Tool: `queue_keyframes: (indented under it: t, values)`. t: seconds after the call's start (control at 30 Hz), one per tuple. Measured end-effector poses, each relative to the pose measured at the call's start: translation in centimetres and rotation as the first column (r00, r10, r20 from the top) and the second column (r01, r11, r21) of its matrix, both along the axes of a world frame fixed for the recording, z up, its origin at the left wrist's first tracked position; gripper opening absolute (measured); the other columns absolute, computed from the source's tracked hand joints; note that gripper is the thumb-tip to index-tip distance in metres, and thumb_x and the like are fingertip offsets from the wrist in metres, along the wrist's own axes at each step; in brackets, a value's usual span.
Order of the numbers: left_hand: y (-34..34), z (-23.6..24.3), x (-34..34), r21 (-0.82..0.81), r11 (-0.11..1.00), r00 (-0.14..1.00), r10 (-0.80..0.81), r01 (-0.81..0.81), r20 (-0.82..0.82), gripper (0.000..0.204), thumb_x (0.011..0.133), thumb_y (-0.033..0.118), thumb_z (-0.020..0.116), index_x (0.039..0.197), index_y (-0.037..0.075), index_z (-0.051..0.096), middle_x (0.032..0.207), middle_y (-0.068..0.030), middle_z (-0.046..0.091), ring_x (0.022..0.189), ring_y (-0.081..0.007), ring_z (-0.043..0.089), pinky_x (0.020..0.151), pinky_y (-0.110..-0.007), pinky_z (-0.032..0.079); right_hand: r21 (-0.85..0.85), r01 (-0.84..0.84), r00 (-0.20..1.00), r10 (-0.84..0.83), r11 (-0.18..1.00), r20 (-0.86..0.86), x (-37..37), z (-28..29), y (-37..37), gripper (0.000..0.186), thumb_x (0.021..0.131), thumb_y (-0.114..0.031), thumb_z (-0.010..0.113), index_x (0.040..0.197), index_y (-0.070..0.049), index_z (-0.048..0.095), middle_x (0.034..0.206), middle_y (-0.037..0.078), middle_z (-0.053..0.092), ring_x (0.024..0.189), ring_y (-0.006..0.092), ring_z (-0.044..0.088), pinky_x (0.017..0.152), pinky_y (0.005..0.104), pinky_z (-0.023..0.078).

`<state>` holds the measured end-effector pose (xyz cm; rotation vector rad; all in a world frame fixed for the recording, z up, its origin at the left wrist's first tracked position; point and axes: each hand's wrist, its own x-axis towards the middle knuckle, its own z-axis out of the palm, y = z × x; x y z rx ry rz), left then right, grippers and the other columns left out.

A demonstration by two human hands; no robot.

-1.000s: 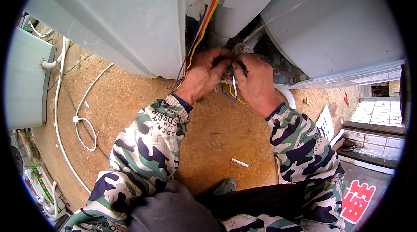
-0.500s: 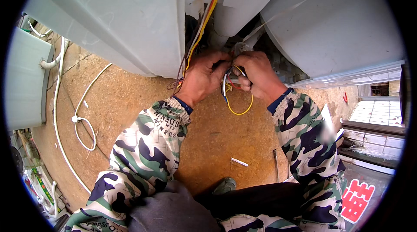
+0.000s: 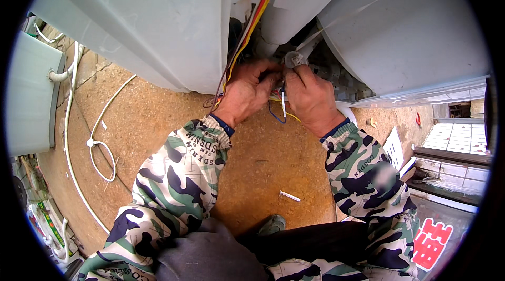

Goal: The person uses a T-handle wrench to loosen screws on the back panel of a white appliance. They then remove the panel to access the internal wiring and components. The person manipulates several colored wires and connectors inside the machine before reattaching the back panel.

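My left hand (image 3: 244, 91) is closed, its thumb and fingers pinched on thin wires at the opening under a machine with pale grey panels (image 3: 147, 23). Against its fingertips, my right hand (image 3: 311, 96) is also closed on the wires. The exact join between the fingertips is hidden. Below them hang a white sleeve-like piece (image 3: 283, 104), a blue wire loop (image 3: 275, 116) and a bit of yellow wire (image 3: 293, 117). A bundle of yellow, red and brown wires (image 3: 251, 22) runs down past my left hand. Just above my right fingers sits a clear, crumpled plastic-covered part (image 3: 294, 59).
A rounded grey drum (image 3: 405, 33) stands at the right of the opening, beside a grey pipe (image 3: 279, 20). White hoses (image 3: 69, 139) and a coiled white cord (image 3: 105, 160) lie on the brown floor at left. A small white strip (image 3: 290, 196) lies between my arms.
My right hand has turned and shifted slightly. The yellow loop that hung below it has swung mostly behind it, and the blue loop now shows. My left hand has barely moved.
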<state>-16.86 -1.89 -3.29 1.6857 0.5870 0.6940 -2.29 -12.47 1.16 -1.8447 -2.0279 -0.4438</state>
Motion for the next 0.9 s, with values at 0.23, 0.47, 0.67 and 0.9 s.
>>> queue_keyframes:
  t: [0.23, 0.47, 0.67, 0.9]
  values:
    - [0.2, 1.1, -0.7, -0.080, 0.997, 1.000, -0.008, 0.009, 0.018, 0.017, 0.098, 0.007, 0.066, 0.113, 0.000, 0.071, 0.098, -0.0060, 0.073, 0.087, -0.0115, 0.067, 0.078, -0.027, 0.055, -0.486, -0.031, 0.100, -0.482, 0.873, -0.871, 0.1, 2.1, 2.2, 0.010, 0.084, -0.004, 0.066, 0.092, 0.001, 0.064, 0.074, 0.011, 0.059, 0.067, 0.0248, 0.069, 0.051, 0.0340, 0.050]
    - [0.4, 1.8, -0.2, -0.110, 0.993, 0.997, -0.040, 0.032, -0.067, 0.017, 0.098, 0.007, 0.065, 0.112, -0.001, 0.071, 0.093, -0.0046, 0.072, 0.086, -0.0100, 0.065, 0.077, -0.027, 0.054, -0.205, 0.003, 0.887, -0.098, 0.979, -0.451, 0.8, 1.9, 1.2, 0.010, 0.081, -0.005, 0.067, 0.089, -0.001, 0.062, 0.076, 0.012, 0.063, 0.071, 0.0276, 0.070, 0.056, 0.0370, 0.052]
    - [0.3, 1.5, -0.3, -0.198, 0.980, 0.999, -0.029, 0.025, -0.018, 0.019, 0.098, 0.009, 0.065, 0.112, -0.002, 0.070, 0.094, -0.0065, 0.073, 0.084, -0.0104, 0.066, 0.077, -0.027, 0.055, -0.067, -0.099, 0.995, 0.099, 0.993, 0.009, 0.9, 0.8, 0.4, 0.029, 0.074, -0.014, 0.075, 0.099, -0.004, 0.063, 0.099, 0.013, 0.064, 0.077, 0.0301, 0.070, 0.062, 0.0386, 0.059]
    - [0.3, 1.3, 0.0, -0.084, 0.994, 0.997, -0.076, 0.075, -0.010, 0.020, 0.098, 0.009, 0.066, 0.114, -0.002, 0.070, 0.096, -0.0082, 0.073, 0.085, -0.0122, 0.067, 0.077, -0.028, 0.055, -0.179, 0.088, 0.770, -0.181, 0.980, -0.612, 0.4, 0.5, 0.8, 0.014, 0.083, -0.009, 0.069, 0.092, 0.000, 0.063, 0.077, 0.008, 0.060, 0.054, 0.0224, 0.061, 0.049, 0.0346, 0.050]
